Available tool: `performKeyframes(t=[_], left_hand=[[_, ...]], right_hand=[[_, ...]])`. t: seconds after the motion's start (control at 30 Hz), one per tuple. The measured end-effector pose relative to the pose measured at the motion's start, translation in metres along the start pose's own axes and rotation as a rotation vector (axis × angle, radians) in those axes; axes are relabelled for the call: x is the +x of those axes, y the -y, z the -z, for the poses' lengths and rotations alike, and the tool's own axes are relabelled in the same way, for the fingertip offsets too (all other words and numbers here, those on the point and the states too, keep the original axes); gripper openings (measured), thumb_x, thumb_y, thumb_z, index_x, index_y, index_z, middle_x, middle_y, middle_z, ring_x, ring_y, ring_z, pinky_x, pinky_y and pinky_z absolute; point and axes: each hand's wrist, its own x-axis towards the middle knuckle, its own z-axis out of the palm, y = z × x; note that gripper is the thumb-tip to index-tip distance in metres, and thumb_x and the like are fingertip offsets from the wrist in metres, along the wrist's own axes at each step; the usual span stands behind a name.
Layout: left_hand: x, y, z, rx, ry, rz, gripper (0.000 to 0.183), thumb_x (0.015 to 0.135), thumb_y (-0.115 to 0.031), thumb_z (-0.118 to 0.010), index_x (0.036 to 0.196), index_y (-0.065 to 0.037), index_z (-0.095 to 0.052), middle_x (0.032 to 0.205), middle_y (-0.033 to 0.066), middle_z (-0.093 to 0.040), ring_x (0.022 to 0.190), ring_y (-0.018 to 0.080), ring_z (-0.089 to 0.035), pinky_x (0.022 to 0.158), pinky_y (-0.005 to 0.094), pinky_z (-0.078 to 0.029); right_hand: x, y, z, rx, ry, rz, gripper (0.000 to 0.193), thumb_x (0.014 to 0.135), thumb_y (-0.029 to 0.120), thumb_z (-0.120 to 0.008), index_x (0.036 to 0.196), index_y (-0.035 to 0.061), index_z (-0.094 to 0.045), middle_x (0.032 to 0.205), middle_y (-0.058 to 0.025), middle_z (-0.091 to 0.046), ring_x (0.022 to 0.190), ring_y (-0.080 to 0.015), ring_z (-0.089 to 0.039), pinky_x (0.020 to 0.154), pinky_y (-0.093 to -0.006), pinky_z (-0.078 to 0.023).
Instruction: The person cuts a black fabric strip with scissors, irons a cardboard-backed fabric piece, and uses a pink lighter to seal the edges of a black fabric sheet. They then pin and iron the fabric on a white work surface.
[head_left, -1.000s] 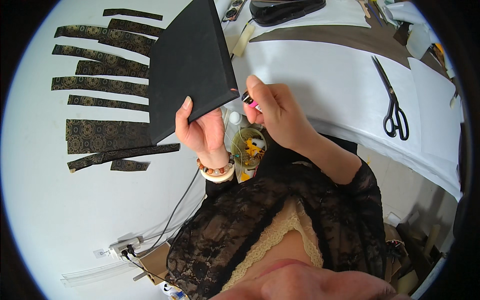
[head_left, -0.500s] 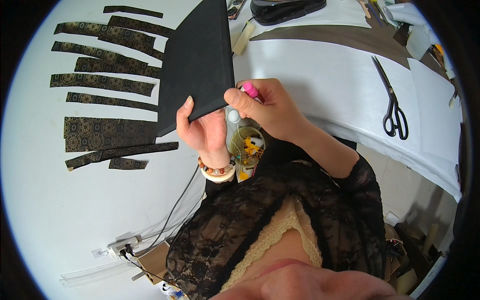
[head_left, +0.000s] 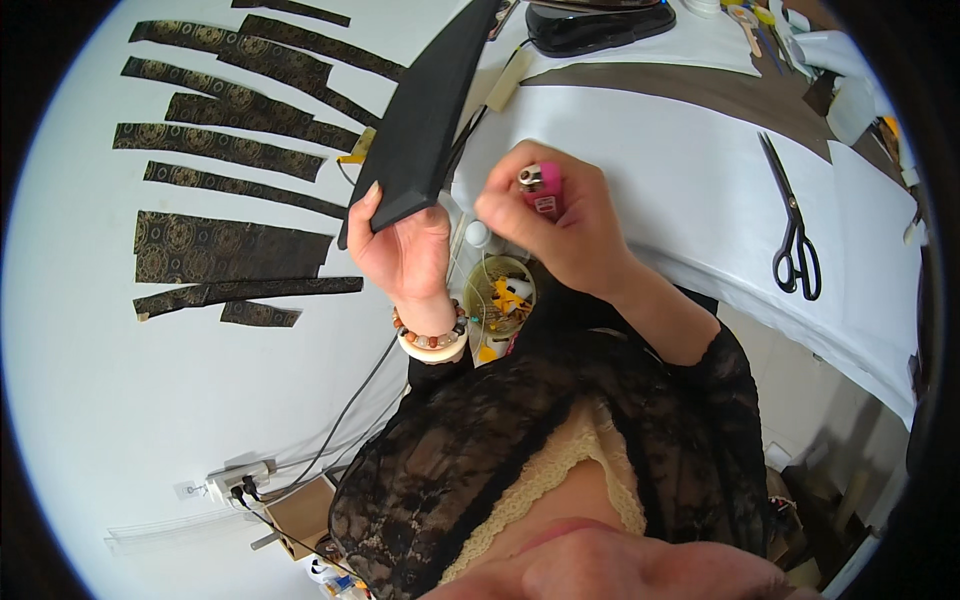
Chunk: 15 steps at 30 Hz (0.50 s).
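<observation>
My left hand [head_left: 405, 250] is closed on the lower corner of a flat black panel [head_left: 415, 130], thumb on its face and fingers behind. The panel stands tilted up and leans to the right. Just right of it, apart from its edge, my right hand [head_left: 565, 220] is wrapped round a pink lighter [head_left: 543, 190] with a metal top. No flame shows at the lighter. A beaded bracelet and a pale bangle [head_left: 435, 345] circle my left wrist.
Dark patterned fabric strips [head_left: 225, 150] hang on the white wall at left. Large black scissors [head_left: 793, 225] lie on the white-covered table [head_left: 660, 130]. Below my hands stands a bin [head_left: 503, 262] with scraps. A black case [head_left: 590, 28] sits at the back; cables run to a power strip [head_left: 238, 482].
My right hand has moved right, away from the panel's edge, and has turned so more of the lighter shows. The panel has turned to a narrower angle and shifted right.
</observation>
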Motion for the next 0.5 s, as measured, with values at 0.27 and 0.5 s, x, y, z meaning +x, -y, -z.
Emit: performKeyframes(t=[0.27, 0.5], left_hand=[[-0.005, 0.004, 0.004, -0.058, 0.040, 0.029, 0.043, 0.090, -0.010, -0.051, 0.127, 0.011, -0.043, 0.131, 0.0235, -0.052, 0.120, 0.0279, -0.053, 0.096, 0.0402, -0.049], [-0.008, 0.006, 0.001, -0.047, 0.052, 0.120, 0.039, 0.091, -0.009, -0.047, 0.126, 0.008, -0.047, 0.124, 0.0230, -0.058, 0.110, 0.0342, -0.061, 0.086, 0.0457, -0.055]], right_hand=[[0.010, -0.003, -0.012, -0.342, -0.019, 0.462, 0.037, 0.071, -0.003, -0.079, 0.106, 0.0047, -0.069, 0.055, 0.0056, -0.048, 0.049, -0.0008, -0.037, 0.046, -0.0181, -0.030], [0.020, 0.000, -0.002, -0.590, 0.041, 0.731, 0.032, 0.070, -0.001, -0.078, 0.100, 0.0054, -0.073, 0.056, 0.0012, -0.049, 0.046, -0.0076, -0.044, 0.043, -0.0221, -0.033]])
